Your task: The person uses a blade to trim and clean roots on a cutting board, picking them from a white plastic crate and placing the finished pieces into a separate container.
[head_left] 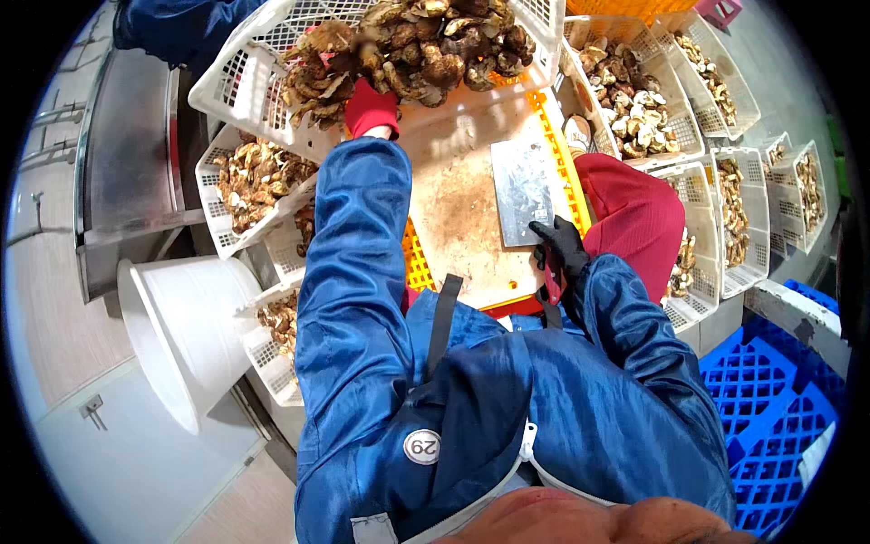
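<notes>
My left hand (372, 107), in a red glove, reaches into a heap of brown mushrooms (444, 68) at the near edge of a tilted white plastic crate (201, 89). Its fingers are mostly hidden among the mushrooms, so their grip cannot be made out. In a black glove, my right hand (566, 247) is closed round the handle of a cleaver (523, 195). The wide metal blade lies over the right side of a stained, pale cutting board (449, 195), pointing away from me. A red part of the handle shows below the hand.
The board rests on a yellow-orange crate (571, 186). White crates of mushrooms (634, 113) line the right; another mushroom crate (217, 204) stands left. A white bucket (181, 317) is at lower left, blue plastic crates (748, 381) at lower right. Another person's dark blue sleeve (181, 27) shows top left.
</notes>
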The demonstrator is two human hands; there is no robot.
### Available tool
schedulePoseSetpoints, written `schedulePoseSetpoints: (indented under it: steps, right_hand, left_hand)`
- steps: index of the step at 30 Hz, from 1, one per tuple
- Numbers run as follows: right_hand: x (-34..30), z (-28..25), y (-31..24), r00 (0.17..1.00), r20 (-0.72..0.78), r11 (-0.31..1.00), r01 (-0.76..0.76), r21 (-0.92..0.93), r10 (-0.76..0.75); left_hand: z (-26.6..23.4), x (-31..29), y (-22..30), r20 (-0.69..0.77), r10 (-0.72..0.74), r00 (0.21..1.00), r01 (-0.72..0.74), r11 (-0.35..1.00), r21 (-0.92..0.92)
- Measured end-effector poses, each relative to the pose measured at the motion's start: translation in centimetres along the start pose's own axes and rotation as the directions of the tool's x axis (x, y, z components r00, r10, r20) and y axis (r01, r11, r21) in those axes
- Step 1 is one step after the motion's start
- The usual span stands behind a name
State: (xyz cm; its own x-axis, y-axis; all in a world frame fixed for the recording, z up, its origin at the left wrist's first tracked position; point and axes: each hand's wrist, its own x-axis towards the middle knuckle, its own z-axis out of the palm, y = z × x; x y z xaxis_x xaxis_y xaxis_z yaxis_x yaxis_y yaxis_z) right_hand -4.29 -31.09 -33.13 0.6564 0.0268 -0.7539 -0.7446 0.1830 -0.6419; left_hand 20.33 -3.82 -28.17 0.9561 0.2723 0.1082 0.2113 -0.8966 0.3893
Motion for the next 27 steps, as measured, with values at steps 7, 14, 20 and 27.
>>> schedulePoseSetpoints:
  steps: [7, 14, 20, 27]
  right_hand:
    - [-0.2, 0.4, -0.3, 0.999, 0.041, 0.998, -0.024, 0.056, 0.022]
    - [0.0, -0.1, 0.2, 0.999, -0.039, 0.984, 0.033, 0.176, -0.026]
    - [-3.0, 0.2, -1.2, 0.989, -0.072, 0.992, 0.127, -0.023, -0.128]
    - [-8.6, 0.0, -0.5, 0.764, 0.155, 0.467, 0.527, -0.710, -0.626]
  left_hand:
    - [0.3, 2.3, -1.6, 0.180, -0.086, 0.980, 0.076, 0.995, 0.059]
    - [-2.4, -13.1, -2.1, 0.562, 0.249, 0.789, 0.594, -0.070, -0.802]
    - [1.8, -24.1, -1.1, 0.411, 0.134, 0.902, 0.410, 0.036, -0.911]
    - [2.6, -26.9, -3.1, 0.354, -0.071, 0.933, 0.288, 0.738, -0.610]
